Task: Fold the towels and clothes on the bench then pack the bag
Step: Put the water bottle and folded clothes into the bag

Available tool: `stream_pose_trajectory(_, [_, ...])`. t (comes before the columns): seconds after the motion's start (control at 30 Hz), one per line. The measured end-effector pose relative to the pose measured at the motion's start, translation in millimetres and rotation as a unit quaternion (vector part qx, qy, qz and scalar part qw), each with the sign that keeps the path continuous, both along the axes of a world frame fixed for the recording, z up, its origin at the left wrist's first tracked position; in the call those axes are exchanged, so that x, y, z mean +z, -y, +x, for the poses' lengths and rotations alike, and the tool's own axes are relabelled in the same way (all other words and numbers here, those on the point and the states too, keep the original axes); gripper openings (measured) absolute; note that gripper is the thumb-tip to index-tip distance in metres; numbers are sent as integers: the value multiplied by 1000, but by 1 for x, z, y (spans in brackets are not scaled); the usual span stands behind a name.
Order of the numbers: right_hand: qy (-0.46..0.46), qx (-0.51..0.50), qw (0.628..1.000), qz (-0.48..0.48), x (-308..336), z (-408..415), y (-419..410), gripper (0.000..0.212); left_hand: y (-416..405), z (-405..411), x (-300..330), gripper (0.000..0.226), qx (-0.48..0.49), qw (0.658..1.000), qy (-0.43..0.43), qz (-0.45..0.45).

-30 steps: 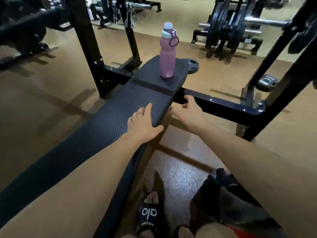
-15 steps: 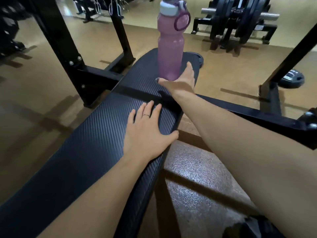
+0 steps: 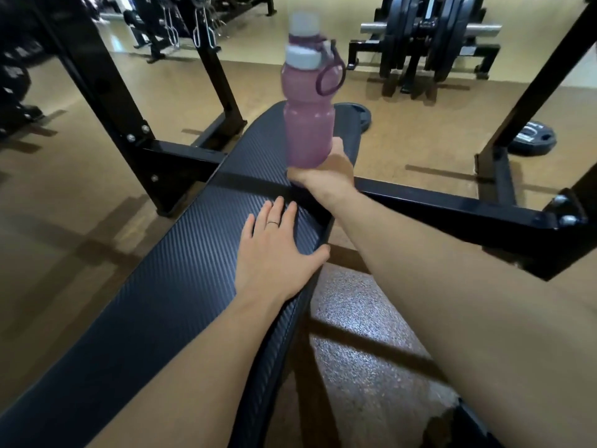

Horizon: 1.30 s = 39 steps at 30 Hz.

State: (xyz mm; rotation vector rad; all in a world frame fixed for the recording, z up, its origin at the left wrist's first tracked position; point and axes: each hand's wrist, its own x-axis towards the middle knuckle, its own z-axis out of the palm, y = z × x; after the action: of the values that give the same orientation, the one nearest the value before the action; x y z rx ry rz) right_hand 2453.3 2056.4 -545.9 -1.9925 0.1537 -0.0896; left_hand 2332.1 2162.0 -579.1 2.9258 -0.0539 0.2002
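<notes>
Vs the frame half a sec before, the left hand (image 3: 277, 253) stayed put, flat on the black ribbed bench pad (image 3: 168, 286), fingers straight and spread a little, thin ring (image 3: 272, 223) on one finger, thumb hooked at the pad's right edge. The right hand (image 3: 326, 171), which had only been reaching w/ fingers out toward the bottle's base, had now wrapped round the bottom of the pink water bottle (image 3: 308, 124); fingers mostly hidden behind it, thumb side showing at the front. The bottle looked lifted or tipped slightly, motion-blurred at the top, so the pale cap (image 3: 302, 43) showed doubled; cap on, purple carry loop (image 3: 329, 74) hanging off the right of the neck. Contents: can't tell, body is opaque. Bottle sat over the far end of the bench, past the black crossbar (image 3: 452, 205) that ran under the pad. Left of the bench, a black rack upright (image 3: 97, 79) w/ bolts stood on the tan floor (image 3: 64, 195). Right side: loaded plate rack (image 3: 426, 37) in the background, a loose weight plate (image 3: 533, 140) flat on the floor by the right upright. Speckled floor mat (image 3: 365, 334) lay between the forearms. No towels, clothes or bag were identifiable; a dark shape at the bottom right edge was too cropped to name.
</notes>
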Motion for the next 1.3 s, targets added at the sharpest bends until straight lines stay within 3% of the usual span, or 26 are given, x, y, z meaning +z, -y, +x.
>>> stream_pose_trajectory(0.13, [-41,36,998,29,12,-83,19,73,4,-41,6,87,-39,998,-35,-24])
stream_pose_trajectory(0.2, [-67,49,995,46,20,-132,30,71,4,-75,13,78,-49,989,-99,-97])
stream_pose_trajectory(0.27, [-70,46,995,54,24,-186,41,70,2,-113,27,68,-35,951,-178,-252])
stream_pose_trajectory(0.33, [-75,30,994,71,25,-240,51,80,5,-158,47,60,-11,885,-241,-399])
stream_pose_trajectory(0.4, [-78,25,991,105,29,-290,61,90,10,-197,66,62,2,838,-265,-476])
stream_pose_trajectory(0.53, [-61,38,990,117,44,-383,81,87,21,-265,110,80,-25,798,-236,-554])
stream_pose_trajectory(0.6, [-40,51,991,115,52,-421,93,83,33,-293,129,92,-80,790,-227,-564])
stream_pose_trajectory(0.73, [-28,91,988,123,79,-479,110,69,68,-341,160,87,-147,818,-130,-541])
stream_pose_trajectory(0.83, [-3,89,991,96,93,-507,125,82,88,-370,176,94,-163,825,-80,-536])
stream_pose_trajectory(0.97, [5,81,995,55,111,-540,156,77,113,-395,193,95,-212,827,-50,-518])
stream_pose_trajectory(1.03, [7,60,998,13,119,-555,172,84,129,-404,200,89,-239,824,-38,-512])
stream_pose_trajectory(1.17, [-3,15,1000,-20,131,-585,208,84,162,-423,210,74,-298,804,-32,-514])
stream_pose_trajectory(1.3, [-22,-9,1000,-16,125,-617,247,83,194,-441,207,67,-325,778,-98,-529])
